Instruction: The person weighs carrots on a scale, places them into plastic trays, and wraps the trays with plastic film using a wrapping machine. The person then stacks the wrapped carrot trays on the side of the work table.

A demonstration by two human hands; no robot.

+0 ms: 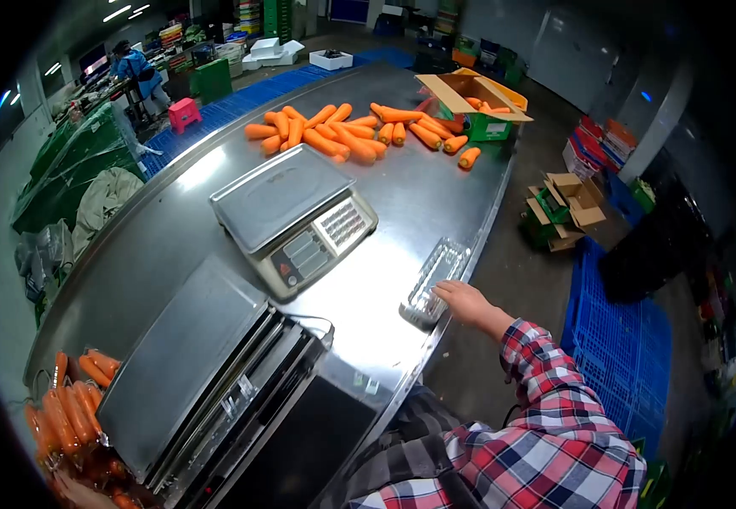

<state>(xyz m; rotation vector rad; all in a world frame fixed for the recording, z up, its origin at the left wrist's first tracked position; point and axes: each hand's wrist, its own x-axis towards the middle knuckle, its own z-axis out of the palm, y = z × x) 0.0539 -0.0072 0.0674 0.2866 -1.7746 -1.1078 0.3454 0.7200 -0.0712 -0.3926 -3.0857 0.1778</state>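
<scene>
My right hand [463,304] lies with its fingers stretched over clear plastic trays [436,282] at the table's right edge. At the lower left, my left hand [80,492] is in shadow beside packs of wrapped carrots [67,416]; its fingers are too dark to make out. Between my hands stands a wrapping machine [190,365] with a flat metal top. A weighing scale [283,204] with a keypad sits further up the metal table [402,204]. Loose carrots [334,131] are spread along the far end.
An open carton [470,93] with carrots inside stands at the far right corner. Beyond the right edge are cut cardboard boxes [567,208] and a blue plastic pallet [618,348]. A pink stool [184,114] and a person in blue [137,72] are at the back left.
</scene>
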